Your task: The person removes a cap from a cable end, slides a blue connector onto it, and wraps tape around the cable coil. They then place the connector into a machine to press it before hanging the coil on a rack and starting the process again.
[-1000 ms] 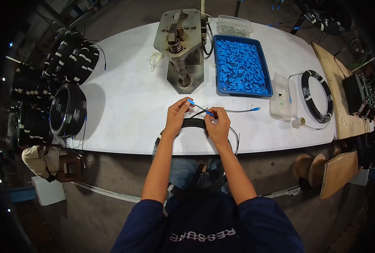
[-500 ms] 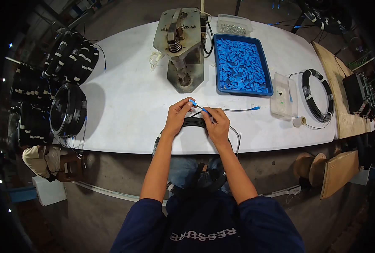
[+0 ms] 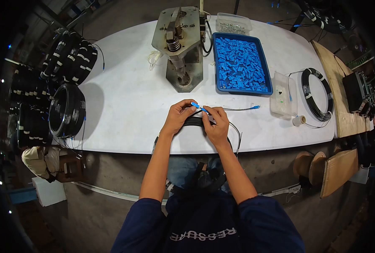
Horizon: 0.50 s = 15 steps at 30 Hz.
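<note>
Closer together than a second ago: the right hand (image 3: 217,126) has brought its slim blue plastic sleeve (image 3: 204,110) up the line toward the left hand (image 3: 179,117), which has barely shifted. From where I stand, the left thumb and fingers are pinched tight on a small bright-blue plastic tip (image 3: 194,104), and the right thumb and forefinger are closed just as firmly on the sleeve. Tip and sleeve sit nearly end to end between the two grips, over the white tabletop (image 3: 128,105).

Just below the grip lies a coil of black cable (image 3: 193,121); off to its right rests a thin dark cable end with a blue plug (image 3: 255,107), which looks already fitted. I'd judge the piece in hand nearly there: the sleeve is brought up, but whether it is seated I can't tell, as the fingers cover much of it. Beyond the grip stand a grey metal press (image 3: 177,52) and, farther right, a dark-blue rectangular tray (image 3: 216,69) of loose blue plastic pieces (image 3: 242,63).
</note>
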Available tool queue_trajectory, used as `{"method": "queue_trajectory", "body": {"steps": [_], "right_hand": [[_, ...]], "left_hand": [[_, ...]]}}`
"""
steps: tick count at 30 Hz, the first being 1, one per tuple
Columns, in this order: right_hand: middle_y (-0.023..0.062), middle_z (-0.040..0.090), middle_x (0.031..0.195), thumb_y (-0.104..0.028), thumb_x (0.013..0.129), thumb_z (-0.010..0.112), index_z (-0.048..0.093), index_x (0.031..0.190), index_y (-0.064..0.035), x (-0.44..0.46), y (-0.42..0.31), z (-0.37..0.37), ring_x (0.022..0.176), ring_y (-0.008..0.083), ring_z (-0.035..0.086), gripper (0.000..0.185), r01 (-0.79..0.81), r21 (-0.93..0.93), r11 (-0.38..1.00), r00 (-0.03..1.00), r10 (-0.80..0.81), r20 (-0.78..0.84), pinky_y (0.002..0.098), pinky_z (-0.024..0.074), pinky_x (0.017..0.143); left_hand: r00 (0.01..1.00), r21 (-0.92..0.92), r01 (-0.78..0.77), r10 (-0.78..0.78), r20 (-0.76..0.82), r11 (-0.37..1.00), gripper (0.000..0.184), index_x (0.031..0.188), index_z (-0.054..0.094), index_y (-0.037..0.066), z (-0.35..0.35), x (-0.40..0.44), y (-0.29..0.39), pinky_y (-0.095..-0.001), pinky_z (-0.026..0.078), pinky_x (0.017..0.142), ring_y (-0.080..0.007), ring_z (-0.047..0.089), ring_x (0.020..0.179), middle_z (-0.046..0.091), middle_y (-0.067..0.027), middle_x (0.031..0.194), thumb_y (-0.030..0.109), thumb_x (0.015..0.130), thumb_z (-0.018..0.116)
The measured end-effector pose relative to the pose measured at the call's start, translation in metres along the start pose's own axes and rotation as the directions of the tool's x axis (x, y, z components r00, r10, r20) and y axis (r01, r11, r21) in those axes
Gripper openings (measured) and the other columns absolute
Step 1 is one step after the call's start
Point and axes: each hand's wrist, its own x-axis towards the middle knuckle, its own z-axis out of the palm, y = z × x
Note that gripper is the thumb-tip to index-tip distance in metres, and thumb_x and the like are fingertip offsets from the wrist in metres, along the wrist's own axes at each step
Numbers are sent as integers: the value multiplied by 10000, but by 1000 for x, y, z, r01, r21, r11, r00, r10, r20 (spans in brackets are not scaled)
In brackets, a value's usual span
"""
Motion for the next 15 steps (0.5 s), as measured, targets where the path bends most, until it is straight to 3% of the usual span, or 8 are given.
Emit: {"method": "queue_trajectory", "body": {"steps": [5,15], "right_hand": [[67,595,777,-78,821,713,718,1002,-50,-1,-1,2,656,214,544,183,42,2,999,999,-42,33,339,396,605],[57,581,729,-129,835,722,720,996,-64,1,-4,-2,628,217,534,174,80,-66,995,996,-78,43,347,371,583]], "left_hand": [[998,-43,-36,34,-55,998,248,1145,665,-14,9,-2,10,-220,511,844,-83,619,897,679,-41,965,71,913,680],[1000,19,-9,9,-3,1000,228,1118,685,-12,-1,0,-2,-208,508,780,-80,617,876,687,-44,959,48,898,689]]}}
